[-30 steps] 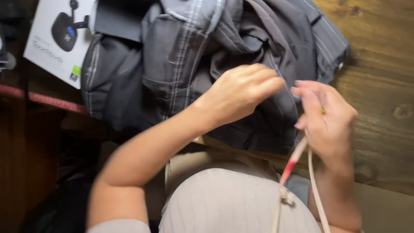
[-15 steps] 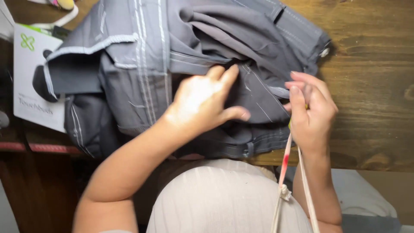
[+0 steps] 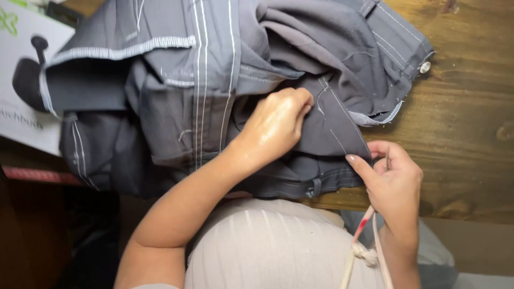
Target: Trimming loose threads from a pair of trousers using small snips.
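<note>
Grey garment (image 3: 214, 96) with white stitching heaped on wooden surface (image 3: 460, 134), left hand (image 3: 276, 126) closed, pinching a fold at a seam. Right hand (image 3: 391, 179) closed just beside the fabric's edge, gripping something thin, too small to tell, above a pale cord (image 3: 369, 251). Risk as judged: heaped cloth sliding off the near edge, or a slipped fold pulling the seam askew.

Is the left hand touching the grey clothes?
Touching. The head view shows the left hand pressed down on the grey garment, its fingertips curled into a fold of the cloth with no gap between them.
</note>
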